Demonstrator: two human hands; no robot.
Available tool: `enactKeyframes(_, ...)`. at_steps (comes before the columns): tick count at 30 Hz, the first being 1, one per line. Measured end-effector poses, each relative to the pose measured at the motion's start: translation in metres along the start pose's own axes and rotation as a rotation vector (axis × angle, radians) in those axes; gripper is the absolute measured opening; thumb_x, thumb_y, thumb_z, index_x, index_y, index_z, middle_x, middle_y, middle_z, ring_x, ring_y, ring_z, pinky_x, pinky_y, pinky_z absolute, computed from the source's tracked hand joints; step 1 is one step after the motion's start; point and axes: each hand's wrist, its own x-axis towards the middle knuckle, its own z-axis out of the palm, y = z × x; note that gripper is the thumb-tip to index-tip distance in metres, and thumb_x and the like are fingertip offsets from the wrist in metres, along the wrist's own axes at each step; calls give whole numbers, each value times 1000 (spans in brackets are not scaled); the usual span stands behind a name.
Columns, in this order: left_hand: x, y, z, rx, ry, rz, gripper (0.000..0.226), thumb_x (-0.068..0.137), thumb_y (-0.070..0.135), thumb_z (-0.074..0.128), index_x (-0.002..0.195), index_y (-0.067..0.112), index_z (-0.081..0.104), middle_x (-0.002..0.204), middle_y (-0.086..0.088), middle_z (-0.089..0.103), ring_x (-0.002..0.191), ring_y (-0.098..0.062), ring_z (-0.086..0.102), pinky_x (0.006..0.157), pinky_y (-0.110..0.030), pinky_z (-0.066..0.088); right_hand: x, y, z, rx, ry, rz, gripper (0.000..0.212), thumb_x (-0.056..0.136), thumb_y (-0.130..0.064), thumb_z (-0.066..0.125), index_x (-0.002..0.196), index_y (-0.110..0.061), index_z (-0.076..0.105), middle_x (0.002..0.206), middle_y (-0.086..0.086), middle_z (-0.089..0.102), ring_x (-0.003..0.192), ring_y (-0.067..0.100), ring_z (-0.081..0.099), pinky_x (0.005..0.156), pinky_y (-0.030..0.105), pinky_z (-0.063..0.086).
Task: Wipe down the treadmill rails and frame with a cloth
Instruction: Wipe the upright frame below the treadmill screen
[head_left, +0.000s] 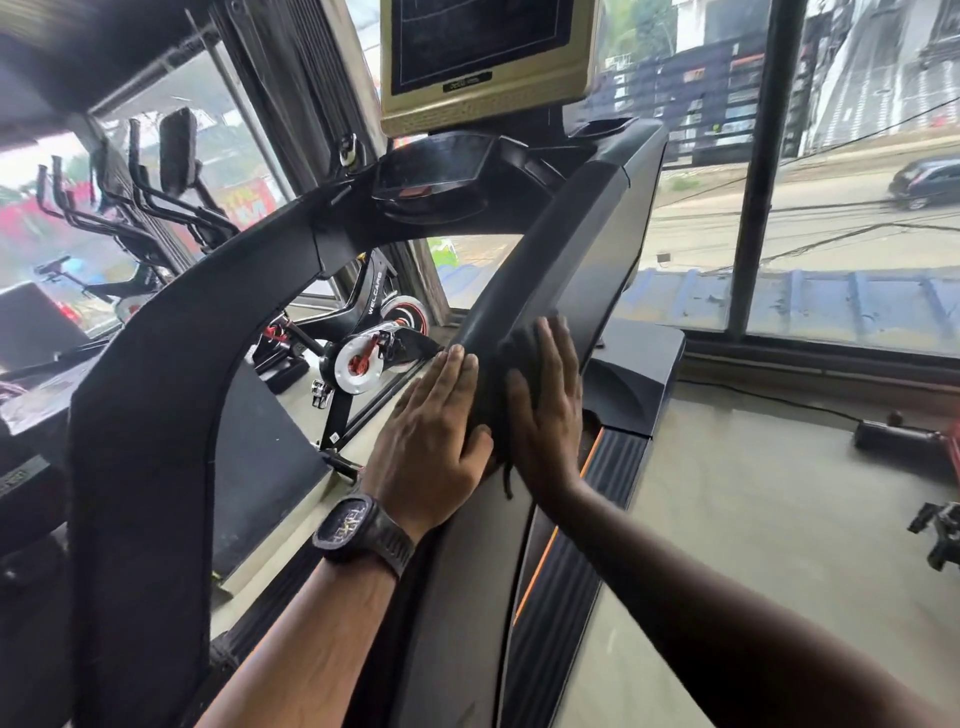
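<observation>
Cloth (511, 356) sits pinned under the flat, straight-fingered right hand (545, 415) on the rail (550, 244), which climbs toward 1 o'clock. Left hand (431, 431), flat too, braces the rail at 9 o'clock; wiping likely follows that axis.

The left hand (431, 426) and right hand (545, 415) lie flat side by side (fingers (457, 366) straight, together), palms pressed down.

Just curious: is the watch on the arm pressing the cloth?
No: the wristwatch sits behind the left hand; the right hand presses the cloth.
</observation>
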Motion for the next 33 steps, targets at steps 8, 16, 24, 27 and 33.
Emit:
enactKeyframes(8, -1, -1, 1, 27, -20, 2, 77, 86, 40, 43, 155, 9, 29, 163, -7, 24, 152, -16, 18, 123, -27, 13, -22, -9, 0, 62, -24, 100, 69, 98, -40, 50, 161, -28, 24, 171, -6, 12, 154, 7, 14, 123, 29, 19)
enactKeyframes(16, -3, 2, 3, 72, -38, -10, 81, 86, 38, 48, 157, 10, 23, 164, -8, 19, 153, -17, 12, 124, -32, 13, -6, -2, 3, 167, 30, 477, 74, 91, -51, 43, 160, -37, 22, 170, -10, 10, 154, 7, 16, 124, 40, 22)
enactKeyframes(24, -3, 3, 2, 67, -24, -10, 78, 87, 37, 49, 157, 10, 25, 164, -8, 22, 152, -18, 16, 124, -30, 12, 14, 48, -5, 44, 9, 381, 62, 102, -40, 43, 160, -34, 21, 170, -8, 13, 155, 13, 17, 122, 47, 28)
enactKeyframes(27, -2, 1, 2, 65, -22, -5, 78, 87, 42, 40, 156, 11, 26, 163, -8, 23, 152, -17, 18, 123, -30, 13, -20, 31, 1, 50, -13, 445, 65, 100, -41, 43, 161, -34, 20, 171, -8, 9, 154, 11, 16, 123, 40, 22)
enactKeyframes(33, -2, 0, 2, 52, -12, 3, 77, 87, 41, 41, 156, 12, 26, 164, -7, 22, 152, -16, 16, 122, -23, 6, -4, 37, 3, 23, 30, 288, 61, 101, -36, 47, 159, -32, 28, 169, -10, 18, 151, 7, 21, 118, 33, 25)
